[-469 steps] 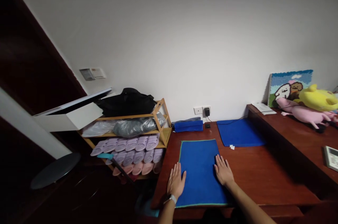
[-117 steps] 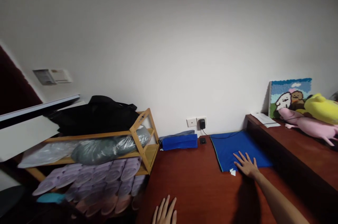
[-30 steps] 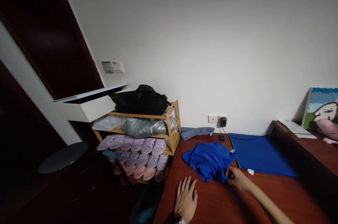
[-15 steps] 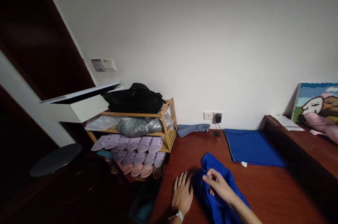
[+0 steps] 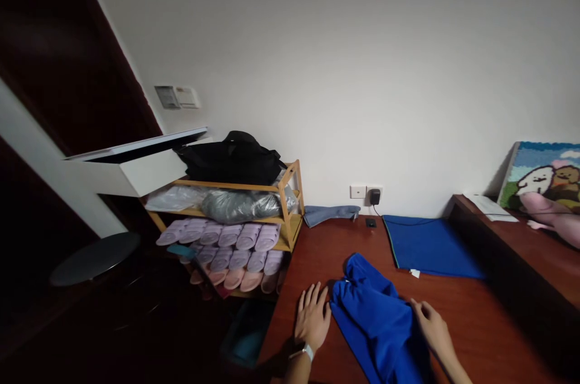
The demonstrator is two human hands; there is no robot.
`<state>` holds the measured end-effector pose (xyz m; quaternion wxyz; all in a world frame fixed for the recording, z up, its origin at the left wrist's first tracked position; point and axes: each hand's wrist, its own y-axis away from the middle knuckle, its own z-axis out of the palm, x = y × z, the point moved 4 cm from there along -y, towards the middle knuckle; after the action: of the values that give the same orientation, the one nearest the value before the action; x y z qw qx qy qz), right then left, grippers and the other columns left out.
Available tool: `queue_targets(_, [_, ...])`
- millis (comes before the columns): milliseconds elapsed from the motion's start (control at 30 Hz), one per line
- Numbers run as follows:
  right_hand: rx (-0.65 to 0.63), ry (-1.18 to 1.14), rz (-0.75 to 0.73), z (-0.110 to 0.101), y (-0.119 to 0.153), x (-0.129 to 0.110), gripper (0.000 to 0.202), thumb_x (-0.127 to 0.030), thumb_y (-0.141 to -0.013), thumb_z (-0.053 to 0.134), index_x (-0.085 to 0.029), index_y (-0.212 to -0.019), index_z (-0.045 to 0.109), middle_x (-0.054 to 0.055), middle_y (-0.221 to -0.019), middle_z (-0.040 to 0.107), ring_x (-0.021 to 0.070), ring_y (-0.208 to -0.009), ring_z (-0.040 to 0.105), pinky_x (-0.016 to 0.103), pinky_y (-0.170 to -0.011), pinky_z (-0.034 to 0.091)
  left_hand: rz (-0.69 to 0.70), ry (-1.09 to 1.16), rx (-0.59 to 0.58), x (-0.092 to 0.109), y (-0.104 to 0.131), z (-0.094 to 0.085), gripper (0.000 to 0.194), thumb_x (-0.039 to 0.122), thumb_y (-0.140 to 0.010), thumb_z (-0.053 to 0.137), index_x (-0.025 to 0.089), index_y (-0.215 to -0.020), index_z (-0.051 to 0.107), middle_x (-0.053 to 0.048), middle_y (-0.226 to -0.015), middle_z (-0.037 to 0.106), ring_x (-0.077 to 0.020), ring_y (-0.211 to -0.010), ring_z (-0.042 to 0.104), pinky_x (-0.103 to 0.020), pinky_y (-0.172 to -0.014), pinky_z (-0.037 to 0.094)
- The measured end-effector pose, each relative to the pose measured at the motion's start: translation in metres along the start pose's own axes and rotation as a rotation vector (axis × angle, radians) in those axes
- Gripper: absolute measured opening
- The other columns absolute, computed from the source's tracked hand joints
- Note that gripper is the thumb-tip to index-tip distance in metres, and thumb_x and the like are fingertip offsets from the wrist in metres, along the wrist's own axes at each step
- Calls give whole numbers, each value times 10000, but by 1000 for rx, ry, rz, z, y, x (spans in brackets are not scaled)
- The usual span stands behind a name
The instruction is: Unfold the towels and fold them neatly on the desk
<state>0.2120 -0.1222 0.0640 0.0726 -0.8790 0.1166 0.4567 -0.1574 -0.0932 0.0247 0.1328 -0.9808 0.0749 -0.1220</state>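
A rumpled piece of blue cloth point(image 5: 376, 317) lies on the reddish-brown table point(image 5: 317, 257), running down past the bottom of the view. Beside its left edge, my left hand point(image 5: 312, 319) rests flat on the wood with fingers spread, a watch band around the wrist. At the cloth's right edge, my right hand point(image 5: 432, 325) has its thumb and forefinger closed on the fabric; its other fingers are curled and partly hidden. Further back on the table, a second blue cloth point(image 5: 432, 248) lies flat with a small white tag.
Against the wall lie a grey-blue folded cloth point(image 5: 330, 214) and a plugged-in black adapter point(image 5: 374, 195). Left of the table stands a wooden rack point(image 5: 290, 209) with slippers and a black bag point(image 5: 231, 160). A raised ledge point(image 5: 544, 245) on the right holds a pink plush toy point(image 5: 550, 212).
My right hand has moved from the middle of the rumpled cloth to its right edge, and the cloth is spread wider. My left hand stays flat. The view has tilted slightly.
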Motion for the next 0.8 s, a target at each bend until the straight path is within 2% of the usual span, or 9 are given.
queue_targets(67, [196,185,-38,-12,11,10,466,-718,-895,385,-350,-822,662,124,-893,741,382,-890,715,520,-805,572,-2,1,8,0,0,0,540,260,-993,468,292,-1523,566,-44,-1628,530,-274,-1501,460,-535,-1272,319])
queue_targets(133, [224,276,-212,-4,23,-9,405,-601,-939,401,-360,-1029,713,147,-1136,740,384,-1075,691,559,-969,547,-4,3,6,1,0,-1,545,256,-989,467,293,-1524,564,-41,-1626,533,-271,-1499,461,-534,-1273,313])
queue_targets(267, [-148,437,-585,55,40,-83,389,-397,-946,544,-348,-1309,675,94,-1418,661,330,-1349,564,513,-1145,447,-5,15,1,3,-1,-4,529,265,-1000,454,288,-1516,572,-40,-1625,534,-264,-1500,459,-527,-1278,303])
queue_targets(333, [-292,578,-600,80,38,-111,356,-283,-924,565,-303,-1248,713,117,-1341,698,338,-1281,603,506,-1088,466,-8,16,2,5,-1,-7,526,259,-1003,450,282,-1513,575,-41,-1622,538,-262,-1505,453,-528,-1282,298])
queue_targets(400, [-342,622,-550,88,30,-131,298,-216,-931,526,-259,-1123,750,135,-1199,739,327,-1154,658,473,-1006,493,-9,14,-2,6,0,-8,528,250,-998,453,282,-1510,577,-44,-1618,542,-261,-1504,456,-531,-1279,307])
queue_targets(500, [-284,345,-539,64,14,-156,262,-285,-976,498,-261,-1057,746,110,-1121,754,289,-1079,680,404,-967,507,-4,13,-20,5,0,-8,519,261,-1000,457,282,-1502,586,-53,-1609,552,-265,-1504,458,-536,-1273,322])
queue_targets(600, [-107,-102,-458,11,-2,-180,308,-500,-989,544,-269,-1085,723,74,-1091,767,271,-1035,694,368,-936,530,-3,15,-24,5,1,-7,535,238,-989,467,281,-1512,574,-56,-1616,544,-270,-1509,450,-541,-1278,311])
queue_targets(700, [64,-365,-309,-33,-18,-199,451,-667,-931,602,-247,-1056,706,46,-998,772,251,-924,691,339,-837,548,-2,21,-4,6,1,-8,533,223,-989,468,271,-1509,577,-63,-1612,547,-280,-1499,459,-546,-1275,315])
queue_targets(800, [50,-504,-250,-40,-47,-221,508,-708,-883,648,-237,-1063,705,36,-986,775,241,-916,688,326,-820,551,-5,37,1,7,2,-10,482,258,-1007,466,273,-1462,624,-58,-1594,568,-287,-1493,467,-554,-1278,313])
